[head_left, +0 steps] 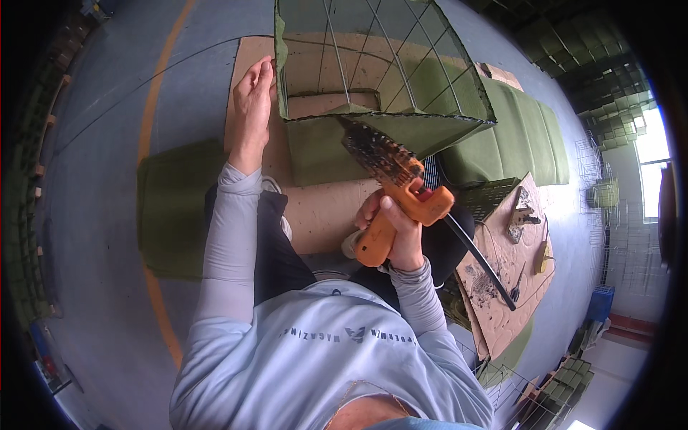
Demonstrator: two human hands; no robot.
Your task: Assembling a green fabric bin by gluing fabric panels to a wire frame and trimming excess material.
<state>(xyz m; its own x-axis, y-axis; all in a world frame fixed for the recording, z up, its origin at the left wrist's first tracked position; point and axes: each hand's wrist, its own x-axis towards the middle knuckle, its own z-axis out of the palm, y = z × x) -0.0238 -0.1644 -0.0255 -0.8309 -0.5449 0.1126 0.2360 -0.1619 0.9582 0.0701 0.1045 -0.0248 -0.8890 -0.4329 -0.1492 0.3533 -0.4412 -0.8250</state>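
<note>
My right hand point(398, 226) is wrapped round the handle of an orange glue gun point(380, 240). The gun's front end is crusted with black residue, and its tip is by the near edge of a wire-framed box covered in green fabric point(380, 143). A black rod point(476, 254) sticks out behind the gun toward the lower right. At the box's left side my left hand point(252, 100) is raised with fingers stretched out, close to the fabric edge; whether it touches cannot be made out. Thin wires point(394, 54) cross the box's open face.
Brown cardboard point(315, 222) lies under the box. To the right, a stained cardboard sheet point(502, 279) carries a dirty block-like piece point(523, 215) and a yellow-handled tool point(545, 258). Green fabric pieces point(172, 208) lie at left, and a padded green one point(519, 136) at right.
</note>
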